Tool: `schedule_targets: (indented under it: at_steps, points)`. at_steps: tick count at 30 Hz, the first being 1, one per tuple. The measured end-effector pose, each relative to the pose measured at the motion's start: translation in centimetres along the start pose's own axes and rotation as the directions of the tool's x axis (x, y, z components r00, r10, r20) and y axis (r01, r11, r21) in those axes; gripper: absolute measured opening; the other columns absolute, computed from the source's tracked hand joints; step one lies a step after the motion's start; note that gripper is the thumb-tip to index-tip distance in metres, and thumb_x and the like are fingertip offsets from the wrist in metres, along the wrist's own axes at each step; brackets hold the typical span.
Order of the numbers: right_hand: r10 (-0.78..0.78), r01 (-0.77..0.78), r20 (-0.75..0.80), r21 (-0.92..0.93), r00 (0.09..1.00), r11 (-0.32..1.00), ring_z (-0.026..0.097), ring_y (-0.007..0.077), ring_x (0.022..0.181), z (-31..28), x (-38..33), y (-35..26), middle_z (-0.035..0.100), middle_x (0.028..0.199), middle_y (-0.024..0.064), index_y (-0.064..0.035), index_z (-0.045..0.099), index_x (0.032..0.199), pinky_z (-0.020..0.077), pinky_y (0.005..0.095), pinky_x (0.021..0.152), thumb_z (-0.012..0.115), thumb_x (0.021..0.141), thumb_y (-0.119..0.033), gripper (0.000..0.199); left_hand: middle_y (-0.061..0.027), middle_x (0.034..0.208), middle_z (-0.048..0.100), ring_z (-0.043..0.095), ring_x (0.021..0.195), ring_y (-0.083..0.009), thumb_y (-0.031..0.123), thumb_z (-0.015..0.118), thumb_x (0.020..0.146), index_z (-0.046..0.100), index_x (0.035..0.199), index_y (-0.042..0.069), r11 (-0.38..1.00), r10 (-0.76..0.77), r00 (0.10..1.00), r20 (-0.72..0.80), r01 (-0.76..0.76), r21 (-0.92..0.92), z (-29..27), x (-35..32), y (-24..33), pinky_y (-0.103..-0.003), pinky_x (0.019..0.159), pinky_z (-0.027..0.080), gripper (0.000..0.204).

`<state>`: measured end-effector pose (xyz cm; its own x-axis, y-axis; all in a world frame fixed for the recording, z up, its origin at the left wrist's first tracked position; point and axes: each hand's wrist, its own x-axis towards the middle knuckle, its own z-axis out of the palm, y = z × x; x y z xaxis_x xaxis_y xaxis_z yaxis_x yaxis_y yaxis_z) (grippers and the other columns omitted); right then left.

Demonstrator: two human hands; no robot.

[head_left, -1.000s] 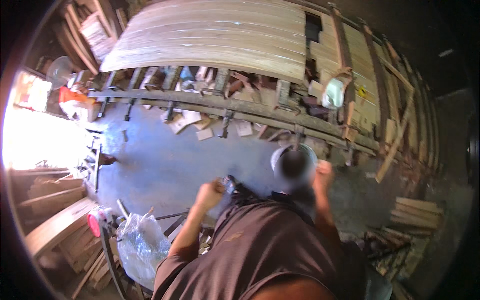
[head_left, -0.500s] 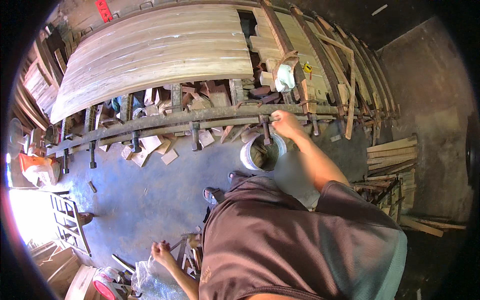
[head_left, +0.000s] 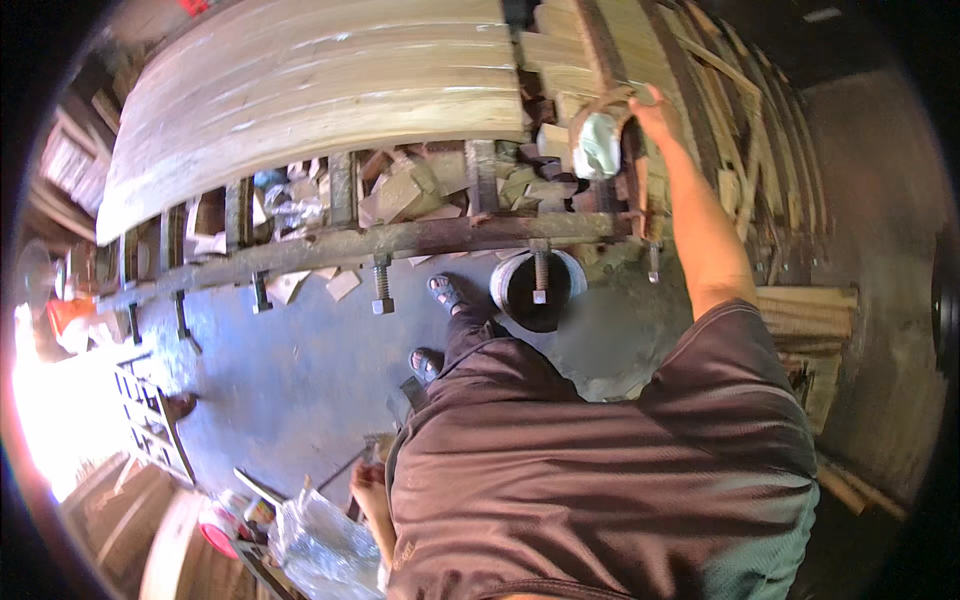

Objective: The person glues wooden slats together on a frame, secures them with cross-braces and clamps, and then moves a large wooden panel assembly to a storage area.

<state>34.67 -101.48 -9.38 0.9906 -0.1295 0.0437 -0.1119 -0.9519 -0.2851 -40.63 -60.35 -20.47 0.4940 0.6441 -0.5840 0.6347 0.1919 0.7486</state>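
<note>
My right arm stretches forward over the rack. My right hand has its fingers bent by a curved tan wooden piece, next to a crumpled white-green bag or cloth on the rack. Whatever those fingers hold, if anything, is hidden. A yellow tape measure that lay there no longer shows. Low at my left side hangs my left hand, blurred and partly hidden by my shirt. A sheet of clear plastic lies close to it.
A wide panel of joined boards rests on the metal clamp rack, whose bolts stick out toward me. Wood offcuts fill the space beneath. A bucket stands near my feet. Planks are stacked at the right.
My right hand has moved from the rack's front rail, forward and right to beside the tan piece. My left hand has drawn in toward my body. The view has shifted.
</note>
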Motion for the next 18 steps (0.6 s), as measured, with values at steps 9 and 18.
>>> schedule_targets:
  at_steps: [9,18]
  points:
    - [-0.293,0.428,0.373,-0.358,0.88,0.83,0.066,0.0312,0.086,6.9,12.2,4.6,0.071,0.102,0.0196,0.0019,0.069,0.113,0.0534,0.042,0.076,0.06,0.094,-0.047,0.054,-0.0198,0.102,0.072,0.071,0.094,-0.0318,0.013,0.061,0.086,0.062,0.128,0.005,0.945,-0.154,0.913,-0.377,0.248,0.213,4.6,-4.4,7.6,-0.041,0.085,0.055,0.042]
    - [-0.502,0.531,0.193,-0.446,0.843,0.72,0.068,0.0343,0.084,-1.4,15.0,-10.6,0.071,0.096,0.0222,0.0023,0.071,0.105,0.0539,0.0439,0.072,0.061,0.089,-0.019,0.028,-0.0126,0.08,0.068,0.067,0.078,-0.0247,0.009,0.062,0.083,0.066,0.094,-0.002,0.964,-0.184,0.655,-0.733,-0.027,-0.265,9.2,-8.8,-0.7,-0.037,0.075,0.053,0.016]
